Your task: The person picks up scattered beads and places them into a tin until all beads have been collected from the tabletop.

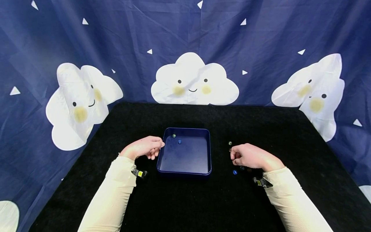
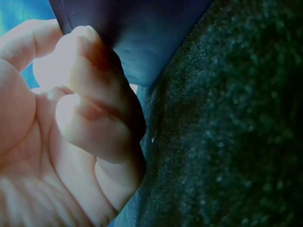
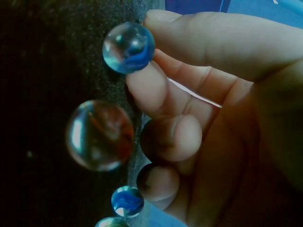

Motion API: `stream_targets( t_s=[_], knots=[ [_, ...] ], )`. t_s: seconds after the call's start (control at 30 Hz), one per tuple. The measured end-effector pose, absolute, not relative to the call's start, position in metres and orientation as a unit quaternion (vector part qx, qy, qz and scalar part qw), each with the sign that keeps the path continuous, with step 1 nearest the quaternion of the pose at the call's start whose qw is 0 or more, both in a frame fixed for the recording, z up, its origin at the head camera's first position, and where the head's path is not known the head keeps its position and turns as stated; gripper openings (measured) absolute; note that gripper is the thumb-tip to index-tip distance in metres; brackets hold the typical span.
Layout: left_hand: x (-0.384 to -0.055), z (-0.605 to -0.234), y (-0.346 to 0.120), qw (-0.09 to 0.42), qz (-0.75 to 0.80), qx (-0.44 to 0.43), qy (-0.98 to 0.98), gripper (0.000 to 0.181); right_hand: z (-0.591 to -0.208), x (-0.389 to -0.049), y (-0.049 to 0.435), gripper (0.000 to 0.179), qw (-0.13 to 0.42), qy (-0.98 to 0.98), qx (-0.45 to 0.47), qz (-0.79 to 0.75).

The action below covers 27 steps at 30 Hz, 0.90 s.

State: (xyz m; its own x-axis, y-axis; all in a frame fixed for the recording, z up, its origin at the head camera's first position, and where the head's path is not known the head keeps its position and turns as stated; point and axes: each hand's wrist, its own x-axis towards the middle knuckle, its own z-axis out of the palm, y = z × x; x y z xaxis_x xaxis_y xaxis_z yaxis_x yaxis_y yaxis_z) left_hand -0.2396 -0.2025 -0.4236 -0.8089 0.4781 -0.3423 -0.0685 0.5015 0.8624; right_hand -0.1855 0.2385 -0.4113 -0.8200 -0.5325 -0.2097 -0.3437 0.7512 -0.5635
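Observation:
My left hand [image 1: 147, 147] pinches the left wall of a square dark blue tray [image 1: 184, 173], its other fingers curled outside. In the left wrist view the fingers [image 2: 90, 90] meet the tray's side [image 2: 151, 47]. A greenish marble [image 1: 174, 136] and a blue marble [image 1: 179, 141] lie inside the tray. My right hand [image 1: 251, 156] hovers low over loose marbles, fingers bent. In the right wrist view a clear-and-blue marble [image 3: 129, 47] overlaps the thumb and index fingertips; I cannot tell whether they hold one. Nearer the camera sits a reddish-brown marble [image 3: 100, 135].
A bright blue marble [image 1: 234, 172] lies before the right hand and a greenish one [image 1: 230, 143] beyond it. Another blue marble [image 3: 128, 201] shows below the fingertips. Black cloth [image 1: 185, 203] covers the table; a blue cloud-print curtain [image 1: 133, 42] hangs behind.

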Motion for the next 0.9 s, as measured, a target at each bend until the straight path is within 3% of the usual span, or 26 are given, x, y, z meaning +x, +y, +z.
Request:
stream_targets(
  t_s=[0.9],
  knots=[
    [-0.238, -0.421, -0.202, 0.282, 0.486, 0.12, 0.819, 0.03, -0.4, -0.182, 0.236, 0.009, 0.138, 0.925, -0.241, -0.26]
  ],
)
